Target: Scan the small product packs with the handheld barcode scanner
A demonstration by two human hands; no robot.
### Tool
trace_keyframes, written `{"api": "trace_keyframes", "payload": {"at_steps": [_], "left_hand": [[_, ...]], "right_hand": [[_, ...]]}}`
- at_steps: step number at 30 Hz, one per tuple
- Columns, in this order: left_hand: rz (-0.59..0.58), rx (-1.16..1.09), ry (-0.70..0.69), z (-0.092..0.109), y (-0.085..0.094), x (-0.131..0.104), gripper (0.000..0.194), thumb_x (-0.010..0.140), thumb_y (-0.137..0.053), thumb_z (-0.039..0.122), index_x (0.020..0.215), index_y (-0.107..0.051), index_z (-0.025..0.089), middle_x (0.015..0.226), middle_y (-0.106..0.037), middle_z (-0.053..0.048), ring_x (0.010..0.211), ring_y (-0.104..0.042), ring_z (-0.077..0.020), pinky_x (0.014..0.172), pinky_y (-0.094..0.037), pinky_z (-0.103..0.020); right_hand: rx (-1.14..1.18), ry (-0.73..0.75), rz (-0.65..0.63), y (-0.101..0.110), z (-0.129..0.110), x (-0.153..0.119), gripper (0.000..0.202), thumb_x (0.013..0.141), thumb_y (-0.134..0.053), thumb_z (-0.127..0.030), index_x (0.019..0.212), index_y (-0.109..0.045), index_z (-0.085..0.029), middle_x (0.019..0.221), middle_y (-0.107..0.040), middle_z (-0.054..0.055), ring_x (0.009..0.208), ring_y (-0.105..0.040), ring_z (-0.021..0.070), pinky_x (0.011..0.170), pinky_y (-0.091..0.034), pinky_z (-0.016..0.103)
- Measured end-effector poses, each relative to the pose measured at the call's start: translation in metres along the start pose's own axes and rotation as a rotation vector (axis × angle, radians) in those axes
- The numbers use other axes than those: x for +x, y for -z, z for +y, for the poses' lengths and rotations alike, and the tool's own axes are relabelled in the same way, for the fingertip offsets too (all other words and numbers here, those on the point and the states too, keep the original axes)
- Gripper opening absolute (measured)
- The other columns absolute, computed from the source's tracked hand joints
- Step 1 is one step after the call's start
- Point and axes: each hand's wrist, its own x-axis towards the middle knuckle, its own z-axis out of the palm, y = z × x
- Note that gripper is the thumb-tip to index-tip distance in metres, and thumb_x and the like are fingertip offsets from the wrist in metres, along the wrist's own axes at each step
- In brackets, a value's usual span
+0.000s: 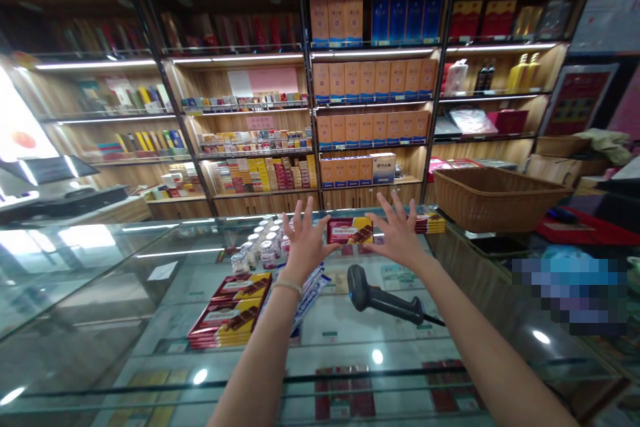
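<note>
A red and yellow chocolate bar package [350, 231] lies at the far side of the glass counter, between my two hands. My left hand [304, 240] is at its left end with the fingers spread. At the right end is my right hand [400, 235], its fingers spread too. Thumbs and forefingers come close to the package's ends; I cannot tell whether they touch it. A black barcode scanner [383, 297] rests on the glass below my right hand. Blue and white packets [310, 293] lie partly hidden beside my left wrist.
Stacked chocolate bars [227, 317] lie left of my left forearm, with several small lidded jars [260, 240] behind them. Another flat stack [431, 223] is beyond my right hand. A brown woven basket [500, 200] stands at the right. Boxed goods fill the shelves [373, 103] behind.
</note>
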Motion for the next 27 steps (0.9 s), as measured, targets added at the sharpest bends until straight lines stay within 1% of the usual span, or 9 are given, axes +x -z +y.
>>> {"api": "trace_keyframes", "payload": {"at_steps": [4,8,12,15,17,19,24,27], "left_hand": [[-0.002,0.006,0.000,0.003,-0.008,-0.002,0.065,0.074,-0.087,0.054,0.131,-0.070,0.027,0.172,-0.027,-0.019,0.160,-0.019,-0.0462,0.124,-0.007,-0.076],[-0.005,0.008,-0.012,0.003,-0.014,-0.006,0.066,0.073,-0.087,0.053,0.131,-0.069,0.028,0.172,-0.029,-0.019,0.160,-0.019,-0.0459,0.124,-0.006,-0.075],[-0.024,0.005,-0.003,0.005,-0.015,-0.009,0.068,0.075,-0.086,0.053,0.134,-0.067,0.027,0.173,-0.026,-0.019,0.160,-0.018,-0.0451,0.125,-0.005,-0.074],[-0.038,0.014,-0.007,0.009,-0.012,-0.010,0.080,0.071,-0.088,0.054,0.142,-0.062,0.028,0.173,-0.023,-0.020,0.160,-0.016,-0.0460,0.125,-0.002,-0.073],[-0.045,0.013,-0.033,0.011,-0.010,-0.011,0.091,0.068,-0.090,0.055,0.149,-0.056,0.030,0.174,-0.021,-0.020,0.161,-0.014,-0.0464,0.125,0.002,-0.073],[-0.053,0.007,-0.071,0.015,-0.009,-0.011,0.096,0.067,-0.090,0.057,0.152,-0.052,0.032,0.175,-0.019,-0.019,0.161,-0.014,-0.0456,0.125,0.006,-0.072],[-0.070,0.008,-0.133,0.024,-0.009,-0.014,0.094,0.065,-0.091,0.058,0.148,-0.055,0.034,0.175,-0.021,-0.015,0.162,-0.014,-0.0428,0.126,0.011,-0.070],[-0.060,0.001,-0.154,0.028,-0.010,-0.016,0.085,0.068,-0.089,0.056,0.144,-0.058,0.033,0.175,-0.022,-0.015,0.162,-0.016,-0.0413,0.126,0.011,-0.069]], "right_hand": [[0.023,-0.012,0.027,-0.007,0.003,-0.006,0.067,0.078,-0.080,-0.059,0.134,-0.066,-0.025,0.171,-0.030,0.016,0.161,-0.010,0.0422,0.122,-0.002,0.076],[0.025,-0.022,0.034,-0.013,0.003,-0.013,0.068,0.077,-0.082,-0.059,0.134,-0.066,-0.024,0.170,-0.033,0.017,0.161,-0.012,0.0417,0.123,-0.002,0.074],[0.015,-0.017,0.027,-0.011,0.001,-0.016,0.067,0.078,-0.081,-0.058,0.134,-0.066,-0.024,0.170,-0.034,0.016,0.160,-0.016,0.0419,0.124,-0.002,0.073],[-0.001,0.000,0.028,-0.004,-0.002,-0.015,0.065,0.079,-0.079,-0.057,0.133,-0.066,-0.022,0.169,-0.034,0.016,0.159,-0.016,0.0420,0.124,-0.001,0.072],[-0.013,0.017,0.024,0.001,-0.005,-0.015,0.064,0.080,-0.078,-0.057,0.132,-0.066,-0.022,0.169,-0.035,0.017,0.160,-0.016,0.0423,0.124,0.000,0.072],[-0.027,0.040,0.016,0.006,-0.008,-0.015,0.064,0.081,-0.077,-0.058,0.131,-0.065,-0.021,0.169,-0.035,0.017,0.160,-0.015,0.0429,0.125,0.001,0.072],[-0.051,0.064,0.012,0.012,-0.019,-0.016,0.066,0.081,-0.075,-0.060,0.130,-0.064,-0.016,0.169,-0.034,0.019,0.159,-0.015,0.0439,0.125,0.003,0.072],[-0.054,0.072,0.017,0.015,-0.024,-0.016,0.065,0.082,-0.073,-0.061,0.128,-0.064,-0.016,0.169,-0.033,0.020,0.160,-0.015,0.0429,0.126,0.004,0.070]]}}
